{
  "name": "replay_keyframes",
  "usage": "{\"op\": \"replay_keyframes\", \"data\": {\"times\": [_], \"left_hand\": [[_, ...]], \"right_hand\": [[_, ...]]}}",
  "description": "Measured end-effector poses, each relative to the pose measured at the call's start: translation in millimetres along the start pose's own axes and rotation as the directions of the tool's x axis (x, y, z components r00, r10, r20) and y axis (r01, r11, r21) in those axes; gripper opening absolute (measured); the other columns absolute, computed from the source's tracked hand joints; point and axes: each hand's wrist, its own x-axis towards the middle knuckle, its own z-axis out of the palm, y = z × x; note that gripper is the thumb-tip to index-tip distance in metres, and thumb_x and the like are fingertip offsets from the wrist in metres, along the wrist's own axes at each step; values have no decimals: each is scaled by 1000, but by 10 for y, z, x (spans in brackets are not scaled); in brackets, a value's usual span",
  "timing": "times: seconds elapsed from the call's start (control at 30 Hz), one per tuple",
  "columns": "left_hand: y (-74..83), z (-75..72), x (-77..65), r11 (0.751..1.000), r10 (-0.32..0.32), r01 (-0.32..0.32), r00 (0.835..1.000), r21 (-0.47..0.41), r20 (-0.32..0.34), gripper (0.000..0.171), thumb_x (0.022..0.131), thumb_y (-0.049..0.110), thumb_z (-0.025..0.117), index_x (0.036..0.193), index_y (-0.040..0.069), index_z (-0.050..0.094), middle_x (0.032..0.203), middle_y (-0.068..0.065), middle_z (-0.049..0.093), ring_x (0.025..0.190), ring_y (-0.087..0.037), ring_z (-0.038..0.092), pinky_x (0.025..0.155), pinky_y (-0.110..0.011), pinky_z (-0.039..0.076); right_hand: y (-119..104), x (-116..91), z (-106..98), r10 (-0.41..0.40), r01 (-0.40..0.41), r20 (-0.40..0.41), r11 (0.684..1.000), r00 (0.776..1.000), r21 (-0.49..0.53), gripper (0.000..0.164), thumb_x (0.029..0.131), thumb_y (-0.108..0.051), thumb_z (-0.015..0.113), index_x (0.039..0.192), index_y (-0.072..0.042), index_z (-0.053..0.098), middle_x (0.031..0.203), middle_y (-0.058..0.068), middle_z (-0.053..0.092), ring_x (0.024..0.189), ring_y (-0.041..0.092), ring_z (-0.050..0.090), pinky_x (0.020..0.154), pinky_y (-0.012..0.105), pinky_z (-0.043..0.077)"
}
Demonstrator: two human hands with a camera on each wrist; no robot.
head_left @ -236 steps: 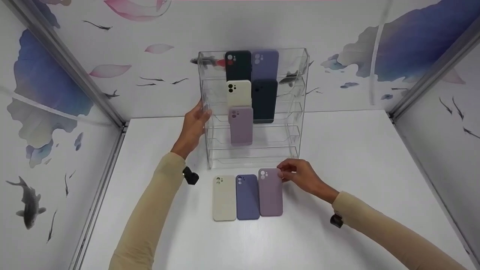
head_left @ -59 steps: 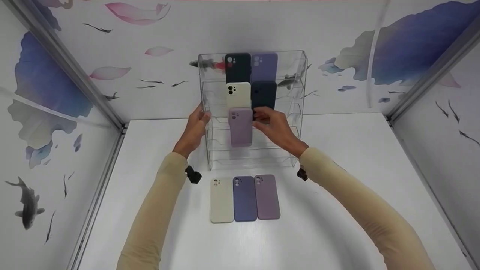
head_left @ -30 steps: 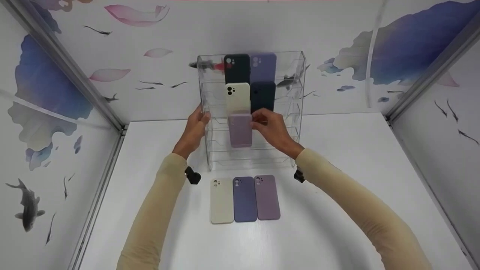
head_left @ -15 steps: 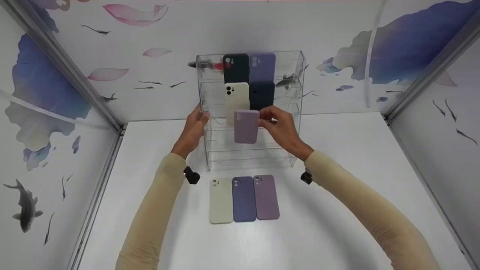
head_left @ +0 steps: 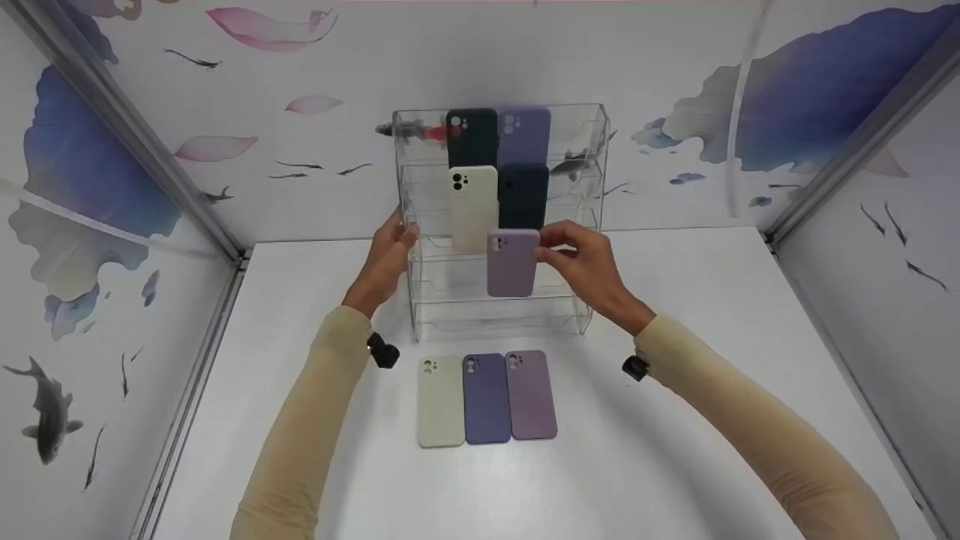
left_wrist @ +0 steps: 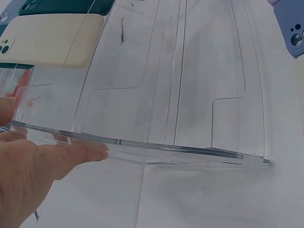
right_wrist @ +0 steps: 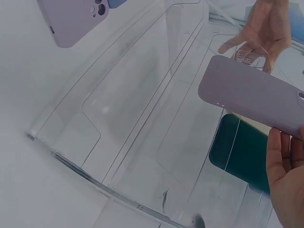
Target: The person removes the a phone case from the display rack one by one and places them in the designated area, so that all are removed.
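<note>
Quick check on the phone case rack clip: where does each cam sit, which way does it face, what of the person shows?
Head: on the head, facing forward and down at the clear rack and table; both sleeves, left hand and right hand show.
Left wrist: low beside the rack's side wall, looking along it; left-hand fingers on its edge.
Right wrist: looks into the rack; right fingertips hold the lilac case.
Shared: rack in all; right wrist also sees the left hand through it.
</note>
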Motion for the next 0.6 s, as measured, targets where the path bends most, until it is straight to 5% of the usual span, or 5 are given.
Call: {"op": "replay_keyframes", "data": {"times": [0.6], "left_hand": [[-8, -7, 1, 1000, 17, -17, 1000, -21, 5, 65, 121, 20, 41, 179, 21, 13, 173, -22, 38, 160, -42, 38, 125, -70, 35]], "right_hand": [[90, -383, -189, 30, -31, 9, 999, 999, 29, 20, 101, 1, 79, 121, -1, 78, 113, 13, 76, 103, 26, 75, 91, 28, 64]]}}
